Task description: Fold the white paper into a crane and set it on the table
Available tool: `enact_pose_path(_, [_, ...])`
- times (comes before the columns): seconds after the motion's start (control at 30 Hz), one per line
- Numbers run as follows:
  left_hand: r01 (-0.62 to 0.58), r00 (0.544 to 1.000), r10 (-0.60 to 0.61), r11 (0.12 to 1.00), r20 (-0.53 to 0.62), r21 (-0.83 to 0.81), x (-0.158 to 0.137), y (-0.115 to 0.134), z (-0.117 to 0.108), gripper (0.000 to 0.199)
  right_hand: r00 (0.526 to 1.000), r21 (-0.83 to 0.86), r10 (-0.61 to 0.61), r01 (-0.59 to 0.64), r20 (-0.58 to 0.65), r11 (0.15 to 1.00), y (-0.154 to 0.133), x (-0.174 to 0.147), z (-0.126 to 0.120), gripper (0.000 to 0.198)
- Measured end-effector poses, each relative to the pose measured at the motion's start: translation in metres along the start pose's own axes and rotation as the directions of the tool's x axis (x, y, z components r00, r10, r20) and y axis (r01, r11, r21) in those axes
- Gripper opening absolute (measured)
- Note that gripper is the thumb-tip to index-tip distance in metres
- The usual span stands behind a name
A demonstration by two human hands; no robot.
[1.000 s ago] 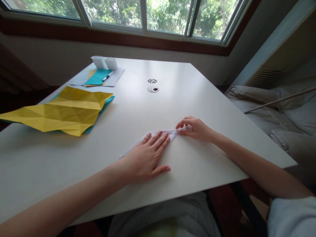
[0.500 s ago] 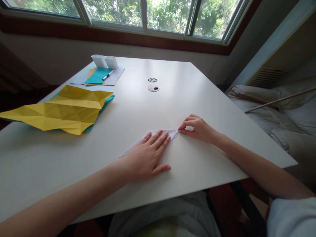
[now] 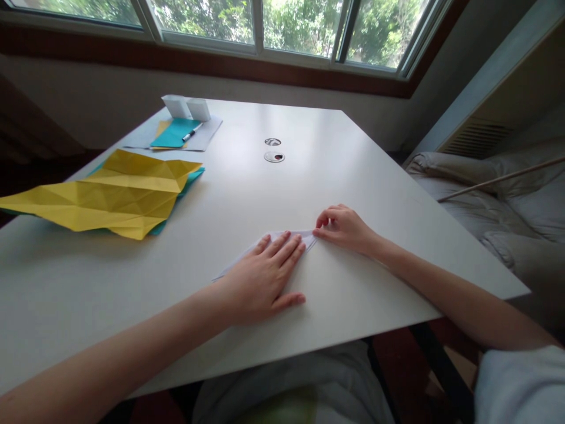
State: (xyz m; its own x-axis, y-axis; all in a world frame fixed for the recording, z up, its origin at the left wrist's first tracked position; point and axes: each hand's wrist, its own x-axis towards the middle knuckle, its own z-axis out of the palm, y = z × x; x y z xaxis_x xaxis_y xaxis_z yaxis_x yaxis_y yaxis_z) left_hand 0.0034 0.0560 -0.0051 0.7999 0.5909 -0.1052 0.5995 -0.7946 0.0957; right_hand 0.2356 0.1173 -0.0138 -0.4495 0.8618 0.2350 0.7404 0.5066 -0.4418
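Head view: folded white paper lies under left hand, fingers apart, presumably for steadiness; right hand at tip, pinch unclear.

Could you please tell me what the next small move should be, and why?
Perhaps press the folded white paper's right end flat with the right hand: that hand is at that end, and the left hand lies flat across the paper, which should steady it.

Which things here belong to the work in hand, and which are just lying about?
In use: folded white paper; left hand, flat on it; right hand, at its tip.

Apparently lying about: creased yellow sheet; teal sheet beneath it; pen; white box-like pieces.
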Motion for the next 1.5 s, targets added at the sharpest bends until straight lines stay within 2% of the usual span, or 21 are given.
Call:
enact_pose_path(0.3, [-0.001,1.0,0.001,1.0,-0.026,-0.015,0.0,-0.002,0.005,0.077,0.991,0.039,0.124,-0.126,0.045,0.991,0.008,0.001,-0.004,0.016])
enact_pose_path(0.5, [-0.007,1.0,0.006,0.997,-0.023,-0.074,-0.001,-0.001,-0.001,0.079,0.986,0.074,0.141,-0.147,0.085,0.986,0.008,0.003,-0.005,0.015])
enact_pose_path(0.57, [-0.02,0.999,0.017,0.993,-0.028,-0.114,-0.004,-0.004,-0.008,0.077,0.986,0.071,0.152,-0.157,0.069,0.985,0.01,0.002,-0.006,0.015])
enact_pose_path(0.67, [-0.051,0.996,0.043,0.992,-0.077,-0.114,-0.008,-0.013,-0.015,0.062,0.984,0.026,0.176,-0.176,-0.005,0.984,0.016,0.001,-0.007,0.012])
enact_pose_path(0.77, [-0.102,0.994,0.099,0.993,-0.041,-0.063,-0.01,-0.024,-0.013,0.054,0.985,-0.078,0.114,-0.125,-0.133,0.989,0.018,0.0,-0.008,0.011])
enact_pose_path(0.87, [-0.091,0.995,0.09,0.996,-0.045,-0.024,-0.008,-0.025,-0.005,0.058,0.981,-0.184,-0.054,0.019,-0.185,0.983,0.006,-0.005,-0.008,0.022])
enact_pose_path(0.93, [-0.077,0.995,0.076,0.997,-0.058,-0.006,-0.008,-0.022,-0.003,0.059,0.982,-0.213,-0.171,0.15,-0.083,0.965,-0.007,-0.011,-0.007,0.032])
enact_pose_path(1.0, [-0.065,0.995,0.066,0.998,-0.076,0.01,-0.007,-0.017,-0.004,0.059,0.961,-0.26,-0.256,0.275,0.106,0.926,-0.02,-0.018,-0.005,0.04])
enact_pose_path(1.13, [-0.05,0.989,0.053,0.998,-0.136,0.025,-0.007,-0.01,-0.01,0.053,0.923,-0.265,-0.222,0.31,0.315,0.913,-0.03,-0.027,0.0,0.06])
enact_pose_path(1.27, [0.116,0.97,-0.109,0.993,-0.216,0.02,-0.003,-0.007,-0.006,0.062,0.919,-0.253,-0.193,0.288,0.343,0.924,-0.03,-0.027,0.001,0.068])
enact_pose_path(1.37, [0.22,0.964,-0.215,0.976,-0.153,0.012,0.002,-0.004,-0.001,0.068,0.923,-0.239,-0.187,0.276,0.337,0.931,-0.034,-0.027,-0.001,0.07])
enact_pose_path(1.5, [0.228,0.971,-0.227,0.973,-0.07,0.015,0.004,0.0,0.003,0.072,0.904,-0.201,-0.186,0.278,0.386,0.939,-0.04,-0.03,0.0,0.08])
